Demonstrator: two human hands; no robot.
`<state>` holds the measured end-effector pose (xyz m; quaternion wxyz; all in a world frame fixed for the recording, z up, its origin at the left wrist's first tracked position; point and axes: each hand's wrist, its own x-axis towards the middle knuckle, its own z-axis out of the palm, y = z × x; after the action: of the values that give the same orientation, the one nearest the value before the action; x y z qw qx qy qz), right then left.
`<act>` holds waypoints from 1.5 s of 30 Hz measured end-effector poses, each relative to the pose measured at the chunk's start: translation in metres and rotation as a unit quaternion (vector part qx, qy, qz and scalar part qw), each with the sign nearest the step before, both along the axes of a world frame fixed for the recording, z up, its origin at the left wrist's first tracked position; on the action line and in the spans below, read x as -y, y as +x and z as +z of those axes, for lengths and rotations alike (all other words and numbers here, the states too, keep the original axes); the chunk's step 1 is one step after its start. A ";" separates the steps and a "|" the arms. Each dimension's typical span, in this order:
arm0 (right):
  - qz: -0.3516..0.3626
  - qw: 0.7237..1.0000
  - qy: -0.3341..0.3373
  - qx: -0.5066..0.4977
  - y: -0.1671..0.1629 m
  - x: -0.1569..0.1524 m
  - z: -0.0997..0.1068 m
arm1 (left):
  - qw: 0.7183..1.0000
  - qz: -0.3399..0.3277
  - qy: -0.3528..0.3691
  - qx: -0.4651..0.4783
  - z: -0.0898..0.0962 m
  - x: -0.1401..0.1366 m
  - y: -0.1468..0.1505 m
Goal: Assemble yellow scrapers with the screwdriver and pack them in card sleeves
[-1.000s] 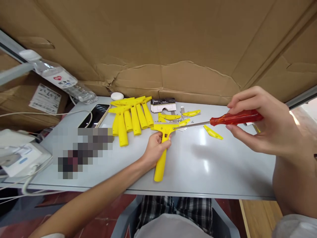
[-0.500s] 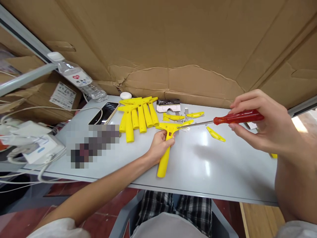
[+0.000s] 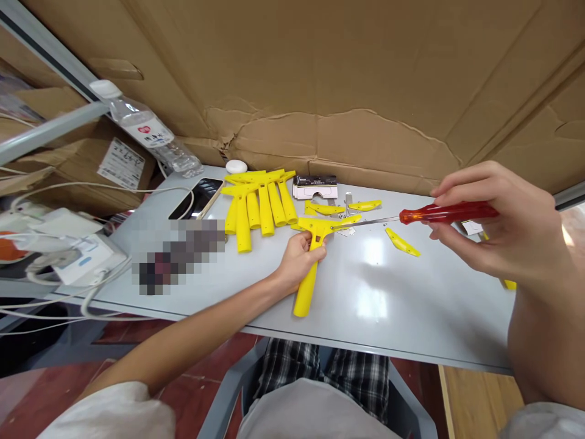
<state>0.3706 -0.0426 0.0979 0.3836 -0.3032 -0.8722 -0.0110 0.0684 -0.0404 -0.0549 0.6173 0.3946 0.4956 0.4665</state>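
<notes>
My left hand (image 3: pixel 299 259) is closed around the neck of a yellow T-shaped scraper handle (image 3: pixel 307 292), its lower end pointing toward the table's front edge. In my right hand (image 3: pixel 498 225) is a screwdriver (image 3: pixel 445 213) with a clear red grip, held between thumb and fingers. Its thin shaft reaches left, and the tip meets the right side of the handle's head. Any screw under the tip is too small to make out. Just behind the head lie yellow curved cover pieces (image 3: pixel 364 205) and small metal bits. Another yellow cover piece (image 3: pixel 402 242) rests to the right.
Several more yellow scraper handles (image 3: pixel 244 228) are piled left of my left hand. A small black-and-white box (image 3: pixel 315 187), a phone (image 3: pixel 196 199), a plastic bottle (image 3: pixel 150 131) and a white power strip (image 3: pixel 86 259) with cables stand around. Cardboard (image 3: pixel 365 73) walls the table's back.
The view has shifted slightly, so everything sits a little higher and further right. The screwdriver tip stays at the handle's head, and both hands keep their holds.
</notes>
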 end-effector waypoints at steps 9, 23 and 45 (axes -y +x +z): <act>-0.045 0.999 0.025 0.001 0.009 -0.007 -0.005 | 1.000 0.009 -0.007 0.012 0.002 -0.001 0.001; -0.137 0.988 0.061 -0.046 0.016 -0.006 -0.001 | 1.000 0.004 -0.003 0.011 0.001 0.000 0.001; -0.107 0.992 0.063 -0.027 0.005 -0.010 -0.005 | 1.000 -0.003 0.001 0.007 0.003 0.001 0.001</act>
<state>0.3759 -0.0330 0.0934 0.4219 -0.3705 -0.8215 -0.0990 0.0696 -0.0412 -0.0522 0.6216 0.3936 0.4897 0.4678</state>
